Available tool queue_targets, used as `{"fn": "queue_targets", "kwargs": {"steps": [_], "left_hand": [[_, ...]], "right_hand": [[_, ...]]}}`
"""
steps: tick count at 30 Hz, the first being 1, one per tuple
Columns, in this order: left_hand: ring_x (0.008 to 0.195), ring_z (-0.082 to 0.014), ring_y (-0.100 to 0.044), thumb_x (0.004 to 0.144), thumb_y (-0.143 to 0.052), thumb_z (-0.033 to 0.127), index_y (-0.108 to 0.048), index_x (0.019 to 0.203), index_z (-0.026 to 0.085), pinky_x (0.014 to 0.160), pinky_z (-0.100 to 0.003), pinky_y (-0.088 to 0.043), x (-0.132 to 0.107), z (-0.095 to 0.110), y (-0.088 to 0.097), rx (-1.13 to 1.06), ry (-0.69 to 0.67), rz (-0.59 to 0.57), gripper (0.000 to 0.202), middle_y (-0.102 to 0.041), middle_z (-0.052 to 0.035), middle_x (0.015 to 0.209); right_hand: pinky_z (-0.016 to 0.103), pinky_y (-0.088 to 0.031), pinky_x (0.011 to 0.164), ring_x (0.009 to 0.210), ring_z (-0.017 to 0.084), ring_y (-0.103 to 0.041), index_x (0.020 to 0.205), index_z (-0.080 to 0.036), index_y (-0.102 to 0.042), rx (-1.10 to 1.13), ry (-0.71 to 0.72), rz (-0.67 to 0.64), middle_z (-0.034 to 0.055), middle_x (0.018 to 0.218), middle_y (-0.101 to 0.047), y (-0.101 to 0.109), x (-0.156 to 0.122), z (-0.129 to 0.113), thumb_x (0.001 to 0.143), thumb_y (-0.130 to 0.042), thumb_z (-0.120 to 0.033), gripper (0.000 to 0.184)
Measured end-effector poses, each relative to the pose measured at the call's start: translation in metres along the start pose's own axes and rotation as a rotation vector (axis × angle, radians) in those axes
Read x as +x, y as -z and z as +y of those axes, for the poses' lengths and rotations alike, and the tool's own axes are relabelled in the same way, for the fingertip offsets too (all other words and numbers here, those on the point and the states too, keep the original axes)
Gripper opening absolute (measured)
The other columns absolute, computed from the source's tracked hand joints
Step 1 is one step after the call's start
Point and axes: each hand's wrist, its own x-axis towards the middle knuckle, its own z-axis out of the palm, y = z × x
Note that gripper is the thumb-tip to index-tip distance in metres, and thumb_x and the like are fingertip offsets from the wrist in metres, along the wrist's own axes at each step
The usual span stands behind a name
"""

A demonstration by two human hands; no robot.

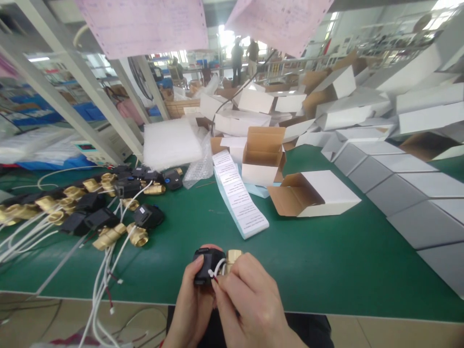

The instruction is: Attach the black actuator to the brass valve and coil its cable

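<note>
1. Both hands meet at the bottom centre of the frame, closest to the lens: the left hand (190,304) is wrapped around a small valve with a black plastic actuator box and brass fitting (212,266), thumb up its near face, while the right hand (250,302) pinches the valve's thin white cable (217,268) between thumb and forefinger.
2. Green work table (326,261) fills the middle of the frame, under everything else.
3. White cardboard boxes (416,174), flat and folded, cover the right and upper right.
4. Heap of matching black-and-brass valves with white leads (97,208) lies at centre left.
5. Open white box with a brown inside (313,193) lies at centre right.
6. Fan-folded strip of white printed labels (237,195) runs down the centre; its writing is too small to read.
</note>
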Motion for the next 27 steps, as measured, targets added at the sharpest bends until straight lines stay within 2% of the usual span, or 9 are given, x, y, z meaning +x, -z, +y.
{"fn": "queue_targets", "kwargs": {"steps": [3,7,12,15,18,22,27], "left_hand": [[0.074,-0.0189,-0.065,0.070,-0.084,0.051,-0.070,0.101,0.019,0.060,-0.024,-0.054,-0.002,0.000,0.000,0.007,-0.025,0.007,0.046,-0.070,-0.0045,0.090],[0.066,-0.0144,-0.059,0.072,-0.084,0.054,-0.065,0.107,0.022,0.051,-0.020,-0.048,-0.004,-0.005,-0.002,0.096,-0.158,-0.013,0.050,-0.065,-0.0002,0.085],[0.084,-0.0174,-0.065,0.067,-0.089,0.050,-0.063,0.110,0.021,0.068,-0.022,-0.058,0.002,-0.019,0.001,0.288,-0.358,0.074,0.058,-0.066,-0.0030,0.101],[0.091,-0.0199,-0.068,0.067,-0.088,0.045,-0.063,0.110,0.021,0.077,-0.026,-0.060,0.005,-0.026,0.000,0.399,-0.455,0.088,0.054,-0.067,-0.0046,0.105],[0.095,-0.0214,-0.069,0.073,-0.083,0.038,-0.063,0.110,0.021,0.083,-0.029,-0.060,0.001,-0.029,-0.007,0.469,-0.535,0.120,0.046,-0.069,-0.0060,0.107],[0.093,-0.0206,-0.070,0.077,-0.078,0.034,-0.061,0.112,0.021,0.081,-0.028,-0.060,-0.007,-0.029,-0.017,0.482,-0.553,0.138,0.041,-0.069,-0.0057,0.107],[0.095,-0.0213,-0.070,0.077,-0.079,0.037,-0.060,0.113,0.021,0.081,-0.028,-0.060,-0.007,-0.029,-0.015,0.517,-0.567,0.131,0.043,-0.069,-0.0066,0.109]], "right_hand": [[0.031,-0.034,0.062,0.071,0.020,-0.048,0.081,-0.018,-0.051,0.059,-0.044,0.008,0.0026,0.078,-0.045,0.000,0.000,0.001,0.098,-0.043,-0.001,0.025],[0.026,-0.040,0.062,0.071,0.018,-0.053,0.074,-0.019,-0.056,0.148,-0.252,0.003,0.0004,0.078,-0.050,0.010,-0.008,0.010,0.098,-0.053,-0.007,0.026],[0.024,-0.041,0.062,0.069,0.018,-0.053,0.073,-0.021,-0.066,0.317,-0.522,0.096,-0.0005,0.076,-0.053,0.022,-0.026,0.032,0.096,-0.068,-0.020,0.024],[0.024,-0.040,0.064,0.072,0.019,-0.051,0.072,-0.021,-0.068,0.455,-0.654,0.149,0.0005,0.078,-0.054,0.022,-0.037,0.044,0.094,-0.076,-0.027,0.024],[0.024,-0.040,0.067,0.076,0.020,-0.050,0.074,-0.021,-0.070,0.575,-0.700,0.190,0.0009,0.081,-0.053,0.018,-0.043,0.051,0.094,-0.079,-0.031,0.024],[0.024,-0.040,0.070,0.079,0.020,-0.049,0.077,-0.022,-0.071,0.628,-0.707,0.188,0.0008,0.084,-0.052,0.014,-0.045,0.054,0.096,-0.078,-0.033,0.023],[0.023,-0.040,0.071,0.079,0.019,-0.049,0.077,-0.022,-0.071,0.632,-0.708,0.176,0.0003,0.084,-0.052,0.015,-0.045,0.055,0.096,-0.077,-0.032,0.023]]}}
